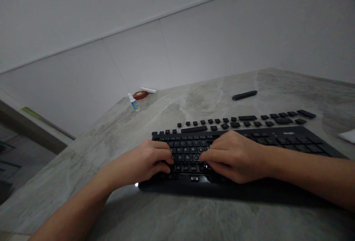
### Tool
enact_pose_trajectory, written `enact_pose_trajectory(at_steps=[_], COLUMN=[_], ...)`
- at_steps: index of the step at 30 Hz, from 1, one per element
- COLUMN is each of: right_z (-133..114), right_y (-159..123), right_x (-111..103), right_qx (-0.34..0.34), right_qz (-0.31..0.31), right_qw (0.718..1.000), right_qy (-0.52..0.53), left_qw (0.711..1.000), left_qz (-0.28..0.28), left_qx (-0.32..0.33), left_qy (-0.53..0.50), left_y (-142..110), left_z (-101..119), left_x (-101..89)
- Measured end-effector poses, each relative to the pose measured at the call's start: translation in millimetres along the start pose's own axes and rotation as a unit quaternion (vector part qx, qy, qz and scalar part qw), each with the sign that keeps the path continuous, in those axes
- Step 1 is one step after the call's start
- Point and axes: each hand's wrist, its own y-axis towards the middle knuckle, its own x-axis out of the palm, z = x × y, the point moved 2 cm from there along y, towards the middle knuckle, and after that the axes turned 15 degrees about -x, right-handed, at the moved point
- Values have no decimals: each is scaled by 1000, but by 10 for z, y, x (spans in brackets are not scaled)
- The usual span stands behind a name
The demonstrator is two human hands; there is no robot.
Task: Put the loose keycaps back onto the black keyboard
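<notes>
Black plastic keys are covering much of the keyboard (189,150), which is lying on the marbled grey table (119,215), its front slot showing no long bar. Both hands are working at it — the left hand (155,158) is curling its fingers over the left-end keys, the right hand (234,156) is bunching its fingertips at the middle ones; whether either is gripping a key, I cannot tell. Handling single keys seems to be the step in hand, and continuing would be calling for small, exact fingertip moves. Behind, loose keycaps (235,124) are lying in 2 rough rows; beyond, a dark stick (244,95) and a spray bottle (134,103) are resting.
</notes>
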Motion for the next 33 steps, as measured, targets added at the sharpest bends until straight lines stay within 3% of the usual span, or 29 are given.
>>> enact_pose_trajectory(at_steps=[8,16,19,28,33], right_z=[10,-5,-5,-4,0], right_y=[15,-3,8,55,60], right_x=[2,14,13,65,43], right_qx=[0,5,4,6,12], right_qz=[-1,-18,-17,-18,-30], right_qw=[1000,1000,1000,1000,999], right_qy=[-2,4,6,24,26], left_qw=[1000,994,994,992,993], left_qz=[1,-46,-38,-58,-63], left_qx=[8,6,16,3,73], left_qy=[-6,101,105,108,62], left_y=[13,-78,-88,28,57], left_z=[-8,90,131,136,22], left_x=[38,-6,18,31,12])
